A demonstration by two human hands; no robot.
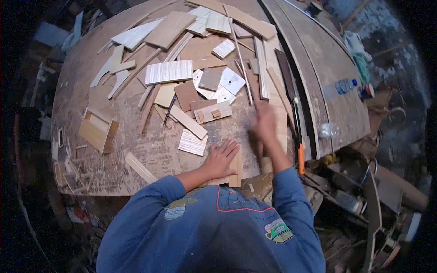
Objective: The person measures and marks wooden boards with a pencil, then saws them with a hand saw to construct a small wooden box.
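Note:
My left hand point(222, 159) lies flat with its fingers spread, pressing on a light wood strip point(236, 167) at the table's near edge. Just right of it, my right hand point(265, 122) is closed like a fist and blurred by motion. A brownish smear below that fist looks like something held, but its kind cannot be made out. Left of my left hand is a small striped board point(193, 142). Beyond it are a small block-fitted wood piece point(213, 113) and a dark pen-like tool point(170, 109).
Boards and offcuts point(170, 29) crowd the far part of the worktable point(118, 159). A small wooden box point(98, 132) and a miniature frame of sticks point(75, 173) stand at left. An orange-handled tool point(300, 158) lies along the right-hand gap; a water bottle point(346, 86) rests beyond.

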